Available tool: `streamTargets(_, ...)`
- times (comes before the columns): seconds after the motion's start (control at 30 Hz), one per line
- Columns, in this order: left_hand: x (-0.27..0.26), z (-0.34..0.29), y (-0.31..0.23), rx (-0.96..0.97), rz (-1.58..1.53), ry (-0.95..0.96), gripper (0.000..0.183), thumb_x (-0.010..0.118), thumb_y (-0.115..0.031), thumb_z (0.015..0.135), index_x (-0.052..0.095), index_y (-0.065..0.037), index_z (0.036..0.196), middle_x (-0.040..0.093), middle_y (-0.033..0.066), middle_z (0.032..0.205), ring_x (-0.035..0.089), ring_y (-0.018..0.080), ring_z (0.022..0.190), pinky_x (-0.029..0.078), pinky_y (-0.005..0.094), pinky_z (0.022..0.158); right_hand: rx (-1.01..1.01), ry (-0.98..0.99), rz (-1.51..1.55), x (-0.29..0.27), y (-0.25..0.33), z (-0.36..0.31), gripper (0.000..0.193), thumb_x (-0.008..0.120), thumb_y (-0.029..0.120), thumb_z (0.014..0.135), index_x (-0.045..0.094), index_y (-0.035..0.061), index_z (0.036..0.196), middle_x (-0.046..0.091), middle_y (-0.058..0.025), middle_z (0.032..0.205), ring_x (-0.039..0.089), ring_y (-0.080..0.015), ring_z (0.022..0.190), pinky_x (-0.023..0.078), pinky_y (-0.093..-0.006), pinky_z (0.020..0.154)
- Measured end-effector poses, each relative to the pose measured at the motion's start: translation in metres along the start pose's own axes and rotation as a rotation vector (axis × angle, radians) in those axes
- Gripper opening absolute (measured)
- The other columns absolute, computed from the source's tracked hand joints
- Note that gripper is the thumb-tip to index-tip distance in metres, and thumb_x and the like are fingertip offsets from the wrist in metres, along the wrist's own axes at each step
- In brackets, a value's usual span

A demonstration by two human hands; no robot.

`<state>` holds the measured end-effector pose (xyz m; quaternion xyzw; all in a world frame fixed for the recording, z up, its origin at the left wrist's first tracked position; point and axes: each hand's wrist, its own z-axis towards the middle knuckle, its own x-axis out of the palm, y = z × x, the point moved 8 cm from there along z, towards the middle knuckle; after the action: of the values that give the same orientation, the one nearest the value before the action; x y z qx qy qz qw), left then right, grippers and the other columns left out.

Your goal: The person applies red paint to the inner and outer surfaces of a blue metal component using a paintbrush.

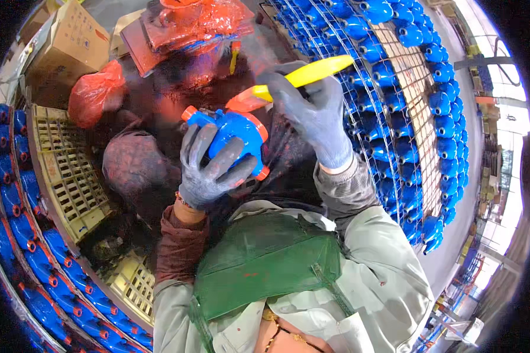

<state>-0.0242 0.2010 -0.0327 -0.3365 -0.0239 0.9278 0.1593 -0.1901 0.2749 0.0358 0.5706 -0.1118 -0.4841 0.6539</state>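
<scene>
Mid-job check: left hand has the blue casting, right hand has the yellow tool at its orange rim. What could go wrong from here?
1. The gloved left hand grips the blue rounded metal casting in mid-air; it could slip and drop.
2. The yellow-handled tool in the gloved right hand works close to the left fingers, so a slip may strike them.
3. Orange paint could smear onto the blue surface.

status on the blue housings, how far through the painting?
Done, it seems: blue housings with orange rims fill the left rack. In hand: the left hand holds a blue housing, the right hand a yellow-handled tool at its rim. Left, apparently: all-blue housings on the wire rack.
</scene>
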Motion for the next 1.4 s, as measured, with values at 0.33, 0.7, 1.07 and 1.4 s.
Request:
streamTargets(0.33, 0.015, -0.006, -0.012, -0.008, -0.011, 0.102, 0.033, 0.074, -0.029, 0.068, 0.065, -0.037, 0.098, 0.053, -0.005, 0.123, 0.047, 0.0321, 0.118, 0.041, 0.0538, 0.099, -0.157, 0.139, -0.51, 0.011, -0.003, 0.008, 0.012, 0.074, 0.017, 0.074, 0.069, 0.0095, 0.083, 0.065, -0.0055, 0.067, 0.063, -0.0173, 0.056, 0.047, -0.0319, 0.05)
streamTargets(0.7, 0.02, 0.0, -0.009, -0.008, -0.021, 0.152, 0.038, 0.074, -0.031, 0.068, 0.064, -0.038, 0.104, 0.051, -0.0066, 0.126, 0.046, 0.0317, 0.12, 0.042, 0.0531, 0.099, -0.074, -0.009, -0.246, -0.005, -0.014, 0.018, 0.021, 0.075, 0.027, 0.074, 0.066, 0.0092, 0.069, 0.058, -0.007, 0.054, 0.059, -0.0256, 0.047, 0.046, -0.0361, 0.046)
streamTargets(1.07, 0.019, -0.003, -0.013, -0.001, -0.031, 0.135, 0.037, 0.072, -0.028, 0.069, 0.063, -0.039, 0.103, 0.052, -0.0054, 0.125, 0.046, 0.0314, 0.12, 0.042, 0.0533, 0.099, -0.23, 0.189, -0.44, 0.005, -0.008, 0.012, 0.007, 0.073, 0.022, 0.073, 0.067, 0.0195, 0.076, 0.056, -0.0055, 0.057, 0.056, -0.0235, 0.047, 0.042, -0.0366, 0.043)
streamTargets(1.4, 0.013, -0.003, 0.008, -0.121, -0.08, 0.075, 0.039, 0.075, -0.029, 0.068, 0.063, -0.034, 0.105, 0.051, 0.0017, 0.126, 0.047, 0.0367, 0.117, 0.043, 0.0562, 0.097, -0.215, 0.013, -0.348, -0.017, -0.006, -0.04, 0.028, 0.066, -0.001, 0.074, 0.065, 0.0132, 0.097, 0.067, -0.0045, 0.086, 0.065, -0.0202, 0.071, 0.051, -0.0318, 0.06)
